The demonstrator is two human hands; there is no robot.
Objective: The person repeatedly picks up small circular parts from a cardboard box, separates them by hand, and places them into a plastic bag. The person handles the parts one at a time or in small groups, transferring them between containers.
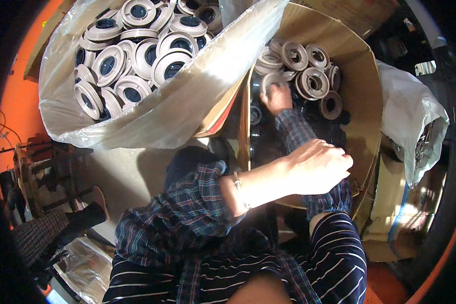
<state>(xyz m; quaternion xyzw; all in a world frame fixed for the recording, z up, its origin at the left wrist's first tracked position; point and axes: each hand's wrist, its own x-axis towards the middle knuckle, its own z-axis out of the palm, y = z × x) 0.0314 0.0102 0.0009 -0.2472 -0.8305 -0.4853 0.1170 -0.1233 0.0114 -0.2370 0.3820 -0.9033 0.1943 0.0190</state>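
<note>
My right hand reaches down into a cardboard box, its fingers on a blurred off-white plastic ring. Around it lie several off-white flanged rings and dark round parts. Across my right forearm passes my left hand, its fingers curled, knuckles up; whether something is inside it cannot be seen. At the upper left, a clear plastic bag holds many off-white flanged plastic parts with black centres.
A white plastic sack with thin dark pieces stands right of the box. At the left are a wooden frame and another person's leg and sleeve. Clear plastic sheeting lies at the lower left.
</note>
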